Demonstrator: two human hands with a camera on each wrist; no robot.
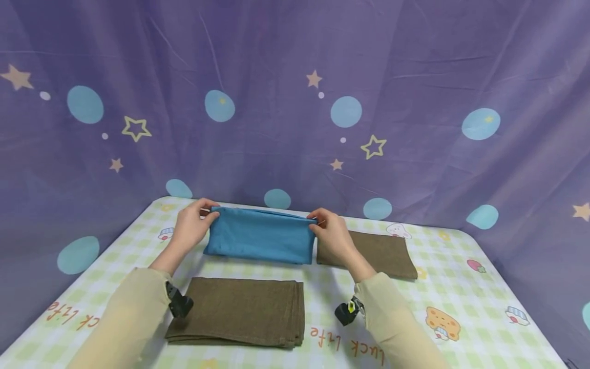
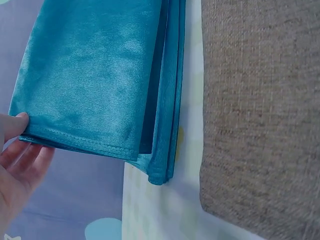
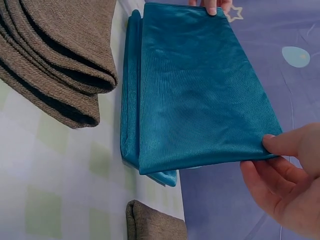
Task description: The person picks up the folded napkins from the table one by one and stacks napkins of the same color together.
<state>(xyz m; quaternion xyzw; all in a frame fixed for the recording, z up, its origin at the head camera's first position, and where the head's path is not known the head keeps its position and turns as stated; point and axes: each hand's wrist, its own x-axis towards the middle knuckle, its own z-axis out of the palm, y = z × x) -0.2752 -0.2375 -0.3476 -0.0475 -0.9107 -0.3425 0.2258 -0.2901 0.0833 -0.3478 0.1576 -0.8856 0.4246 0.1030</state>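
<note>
A folded blue cloth (image 1: 260,236) with a satin sheen is stretched between both hands near the far side of the table. My left hand (image 1: 192,221) pinches its upper left corner, thumb in front and fingers behind. At the upper right corner my right hand (image 1: 333,233) pinches it the same way. The wrist views show several layers in the blue cloth (image 2: 95,80), with a stitched hem along one end. Its lower folds hang close over the tabletop. In the right wrist view the right thumb presses on the front of the blue cloth (image 3: 200,95).
A folded brown cloth (image 1: 244,310) lies in several layers at the front, between the forearms. Another brown cloth (image 1: 380,251) lies at the right, partly behind the right hand. Beneath them is a green-checked tablecloth (image 1: 461,292); a purple patterned curtain (image 1: 286,154) hangs behind.
</note>
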